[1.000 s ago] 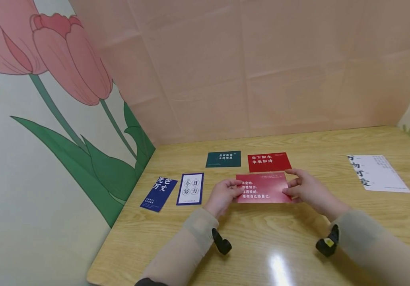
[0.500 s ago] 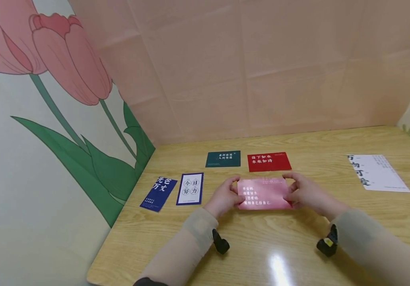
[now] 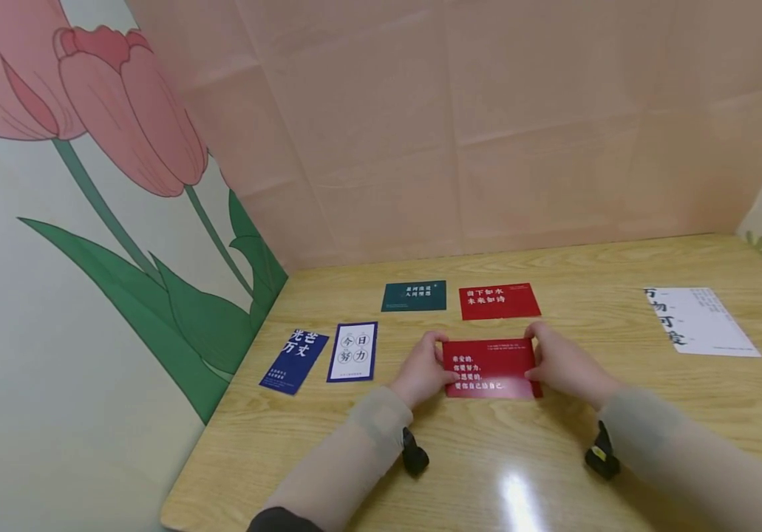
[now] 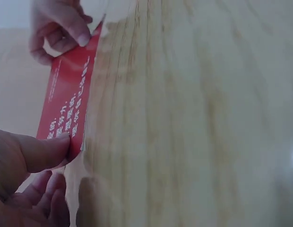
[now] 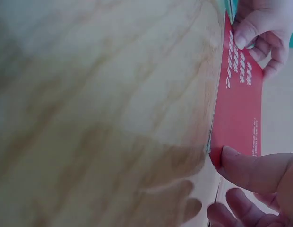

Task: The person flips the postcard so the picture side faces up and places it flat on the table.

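Note:
A red card [image 3: 490, 366] with white printed characters is held between my two hands, close over the wooden table. My left hand [image 3: 423, 369] pinches its left end, thumb on the printed face. At the opposite end my right hand [image 3: 563, 364] pinches the card the same way. In the left wrist view the card [image 4: 66, 94] stands tilted, its lower edge near the tabletop, with a thumb at each end. The right wrist view shows the card [image 5: 238, 104] from the other side, both thumbs on its face. Fingers behind the card are partly hidden.
Behind the held card lie a green card [image 3: 414, 296] and another red card [image 3: 499, 301]. To the left are a dark blue card [image 3: 294, 361] and a white card with a blue border [image 3: 352, 352]. A larger white card [image 3: 709, 321] lies far right on the table [image 3: 254, 458].
Both hands have drawn the red card toward the person, away from the red card behind it. Its glare has shifted and mostly faded. The other cards have not moved.

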A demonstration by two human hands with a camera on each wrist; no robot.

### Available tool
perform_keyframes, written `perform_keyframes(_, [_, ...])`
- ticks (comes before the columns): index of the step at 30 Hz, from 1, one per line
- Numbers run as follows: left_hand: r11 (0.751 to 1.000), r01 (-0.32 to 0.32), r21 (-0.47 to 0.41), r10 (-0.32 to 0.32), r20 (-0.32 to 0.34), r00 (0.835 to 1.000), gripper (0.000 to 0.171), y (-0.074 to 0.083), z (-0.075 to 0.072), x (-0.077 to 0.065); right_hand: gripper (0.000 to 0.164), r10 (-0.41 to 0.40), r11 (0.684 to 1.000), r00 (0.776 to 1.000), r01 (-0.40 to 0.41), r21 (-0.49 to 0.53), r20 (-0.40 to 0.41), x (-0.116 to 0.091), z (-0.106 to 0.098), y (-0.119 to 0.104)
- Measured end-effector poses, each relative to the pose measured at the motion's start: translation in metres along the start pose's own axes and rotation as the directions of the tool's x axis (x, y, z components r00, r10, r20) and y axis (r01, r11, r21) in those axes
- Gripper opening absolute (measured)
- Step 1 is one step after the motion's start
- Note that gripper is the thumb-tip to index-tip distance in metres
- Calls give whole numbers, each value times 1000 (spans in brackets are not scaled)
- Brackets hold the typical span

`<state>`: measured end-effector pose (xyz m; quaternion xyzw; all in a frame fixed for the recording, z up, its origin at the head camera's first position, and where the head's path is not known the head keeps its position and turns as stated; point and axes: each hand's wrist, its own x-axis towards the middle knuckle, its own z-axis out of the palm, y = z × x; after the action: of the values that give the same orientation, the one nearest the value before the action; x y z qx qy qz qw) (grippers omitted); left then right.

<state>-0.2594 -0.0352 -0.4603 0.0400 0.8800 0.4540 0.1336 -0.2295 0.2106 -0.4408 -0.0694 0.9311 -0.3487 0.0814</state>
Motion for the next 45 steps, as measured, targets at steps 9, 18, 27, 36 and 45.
perform_keyframes(9, [968,-17,250,35,-68,997,56,-7,1,9,56,-48,991,998,41,-126,-47,5,2,6])
perform_keyframes(18, [947,2,321,10,-37,999,58,-11,-1,13,65,15,984,1000,-16,-178,-11,6,1,10])
perform_keyframes(27, [935,-6,353,12,-13,1000,60,-6,-4,5,69,-21,948,1000,23,-319,10,2,4,3])
perform_keyframes(36, [927,-9,376,7,7,1000,58,-8,-5,6,71,-78,873,973,171,-458,216,-26,48,-52])
perform_keyframes(45, [742,-279,610,193,204,960,56,5,0,-4,70,-28,893,972,129,-430,234,-17,47,-39])
